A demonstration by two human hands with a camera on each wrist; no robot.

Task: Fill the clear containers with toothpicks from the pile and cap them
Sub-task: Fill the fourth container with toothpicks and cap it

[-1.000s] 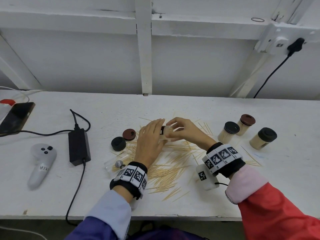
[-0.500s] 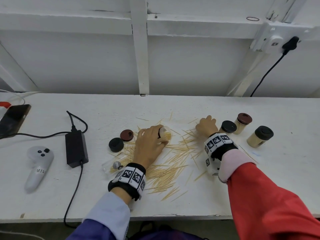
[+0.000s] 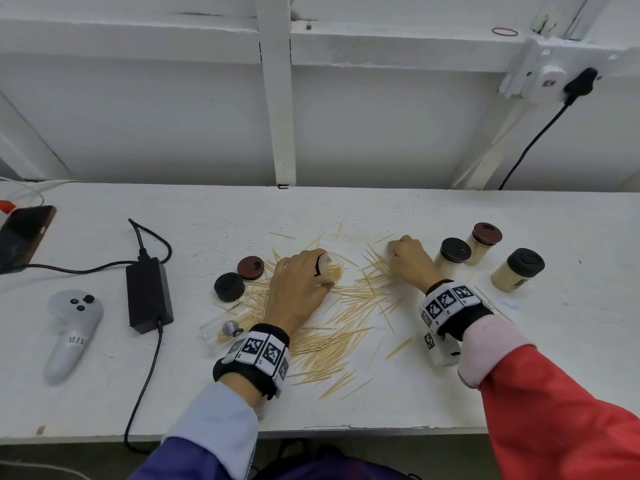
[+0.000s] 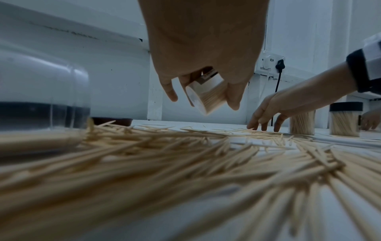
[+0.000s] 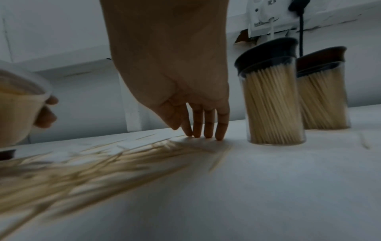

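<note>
The left hand (image 3: 298, 289) is grasping a tilted clear plastic toothpick-filled container (image 4: 206, 96); the right hand's (image 3: 410, 259) straight fingertips (image 5: 206, 130) are touching scattered wooden toothpicks (image 3: 346, 327).

Three capped jars (image 3: 452, 258) full of toothpicks stand together. Two uncapped jars: one held (image 3: 329, 270), one lying down (image 3: 223, 329). Two loose caps (image 3: 229, 286). One scattered toothpick pile (image 3: 332, 337), too many to count. Two hands (image 3: 299, 289).

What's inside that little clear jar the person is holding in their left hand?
The jar gripped by the left hand holds a packed bundle of toothpicks, and it has no cap on. How full it is cannot be seen, because the fingers cover much of it.
</note>
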